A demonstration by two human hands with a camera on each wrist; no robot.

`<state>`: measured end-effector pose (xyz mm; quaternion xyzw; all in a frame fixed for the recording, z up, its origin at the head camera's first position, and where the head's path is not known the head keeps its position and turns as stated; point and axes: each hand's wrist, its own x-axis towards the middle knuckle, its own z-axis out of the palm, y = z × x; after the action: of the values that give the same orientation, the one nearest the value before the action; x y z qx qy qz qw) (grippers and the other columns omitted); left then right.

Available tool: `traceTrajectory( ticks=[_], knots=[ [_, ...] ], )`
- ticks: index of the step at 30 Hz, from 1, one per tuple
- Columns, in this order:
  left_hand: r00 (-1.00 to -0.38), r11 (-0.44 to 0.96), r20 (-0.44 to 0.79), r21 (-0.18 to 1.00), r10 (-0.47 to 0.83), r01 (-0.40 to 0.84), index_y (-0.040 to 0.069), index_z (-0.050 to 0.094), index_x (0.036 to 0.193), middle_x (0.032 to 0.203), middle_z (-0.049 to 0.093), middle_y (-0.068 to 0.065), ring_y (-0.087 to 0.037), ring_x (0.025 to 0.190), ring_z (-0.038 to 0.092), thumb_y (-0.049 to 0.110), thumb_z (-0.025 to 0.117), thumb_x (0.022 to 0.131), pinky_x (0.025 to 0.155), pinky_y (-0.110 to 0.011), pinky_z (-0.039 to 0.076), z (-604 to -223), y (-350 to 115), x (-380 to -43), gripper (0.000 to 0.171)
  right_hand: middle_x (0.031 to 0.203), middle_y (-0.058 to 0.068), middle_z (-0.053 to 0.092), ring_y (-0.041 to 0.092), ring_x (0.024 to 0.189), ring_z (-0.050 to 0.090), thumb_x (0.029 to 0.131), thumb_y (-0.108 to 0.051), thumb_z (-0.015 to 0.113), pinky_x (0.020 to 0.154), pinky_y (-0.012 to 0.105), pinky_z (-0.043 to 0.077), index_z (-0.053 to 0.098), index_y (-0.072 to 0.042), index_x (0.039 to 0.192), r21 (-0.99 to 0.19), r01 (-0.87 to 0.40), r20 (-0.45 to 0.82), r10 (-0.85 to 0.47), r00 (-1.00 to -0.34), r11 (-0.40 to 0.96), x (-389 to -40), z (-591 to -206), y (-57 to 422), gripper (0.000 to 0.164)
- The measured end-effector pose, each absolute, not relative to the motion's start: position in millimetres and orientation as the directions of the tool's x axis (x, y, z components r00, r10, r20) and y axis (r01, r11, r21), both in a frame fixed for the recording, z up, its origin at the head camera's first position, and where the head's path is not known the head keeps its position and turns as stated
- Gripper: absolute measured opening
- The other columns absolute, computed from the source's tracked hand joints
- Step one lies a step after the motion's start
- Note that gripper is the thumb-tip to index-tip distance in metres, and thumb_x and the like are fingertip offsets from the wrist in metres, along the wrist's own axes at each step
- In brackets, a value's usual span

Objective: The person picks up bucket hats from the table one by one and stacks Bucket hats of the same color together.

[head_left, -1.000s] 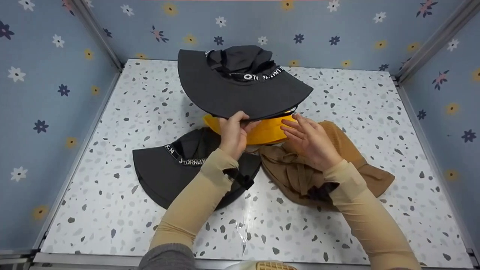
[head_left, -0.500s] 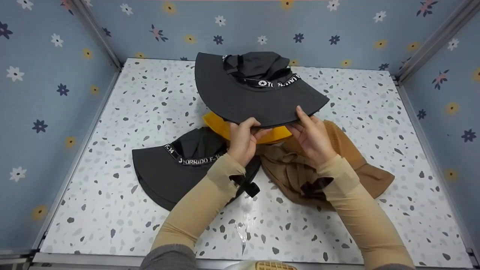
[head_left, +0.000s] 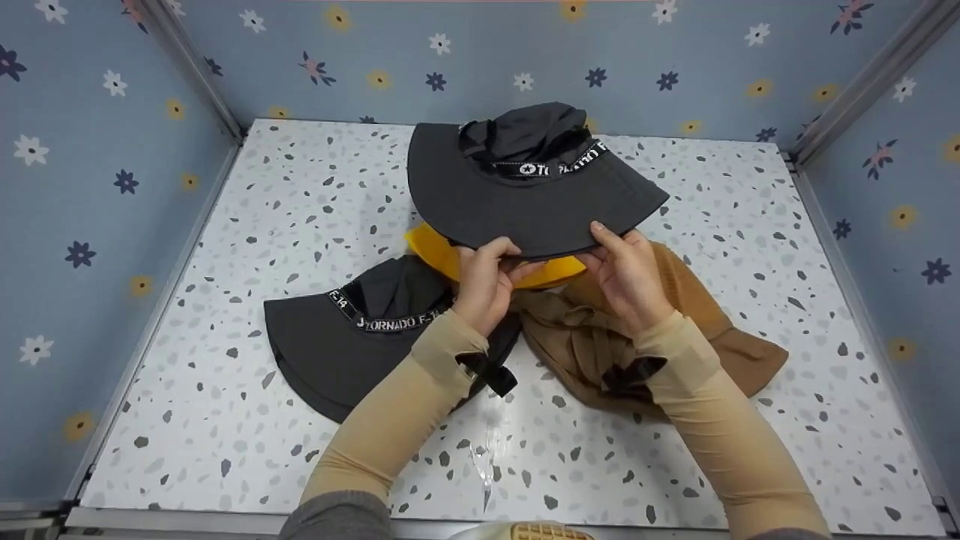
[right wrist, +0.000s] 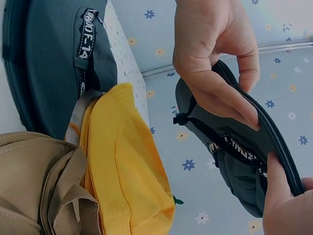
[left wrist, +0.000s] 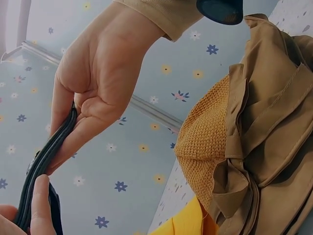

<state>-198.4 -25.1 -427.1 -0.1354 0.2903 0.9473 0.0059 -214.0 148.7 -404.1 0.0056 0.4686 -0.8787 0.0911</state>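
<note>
A dark grey wide-brimmed hat (head_left: pixel 517 210) with a lettered band is held up over the table in the head view. My left hand (head_left: pixel 486 289) pinches the near edge of its brim, thumb on top. Farther right on the same edge, my right hand (head_left: pixel 626 277) grips the brim between thumb and fingers. Below the raised hat lie a yellow hat (head_left: pixel 435 251), partly covered, and a second dark grey hat (head_left: pixel 337 360) with a similar band. In the right wrist view, a cord with a toggle (right wrist: pixel 182 118) hangs at the held hat's underside.
A brown hat with a tied bow (head_left: pixel 577 345) lies under my right wrist, beside a tan knitted hat (head_left: pixel 682 289). The speckled white table (head_left: pixel 180 420) is enclosed by flowered blue panels (head_left: pixel 495 45) at the back and sides.
My right hand has come in from beside the hat and taken hold of its brim. The hat has shifted right and slightly nearer, with my left hand still holding it.
</note>
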Motion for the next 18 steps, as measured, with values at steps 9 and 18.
traceTrajectory(
  ticks=[9, 18],
  knots=[
    [-0.953, -0.818, -0.299, 0.557, -0.037, -0.143, 0.010, 0.031, 0.136, 0.120, 0.054, -0.019, -0.033, 0.099, 0.069, -0.010, 0.053, 0.087, 0.077, -0.046, 0.061, -426, -35, -199, 0.057, 0.108, 0.011, 0.074, 0.023, 0.097, 0.073, 0.103, -0.002, 0.047, 0.085, 0.034, 0.060, 0.048, 0.006, 0.131, -0.791, 0.137, -0.057, -0.152, -0.987, -0.596, -214, -406, 152, 0.029],
    [-0.930, -0.816, -0.364, 0.551, -0.044, -0.176, 0.006, 0.060, 0.121, 0.105, 0.068, -0.010, -0.022, 0.084, 0.071, 0.016, 0.058, 0.099, 0.072, -0.033, 0.061, -429, -54, -211, 0.024, 0.103, 0.012, 0.075, 0.023, 0.092, 0.075, 0.102, 0.001, 0.046, 0.083, 0.034, 0.060, 0.055, 0.004, 0.123, -0.787, 0.123, -0.061, -0.122, -0.991, -0.605, -214, -407, 159, 0.023]
  ],
)
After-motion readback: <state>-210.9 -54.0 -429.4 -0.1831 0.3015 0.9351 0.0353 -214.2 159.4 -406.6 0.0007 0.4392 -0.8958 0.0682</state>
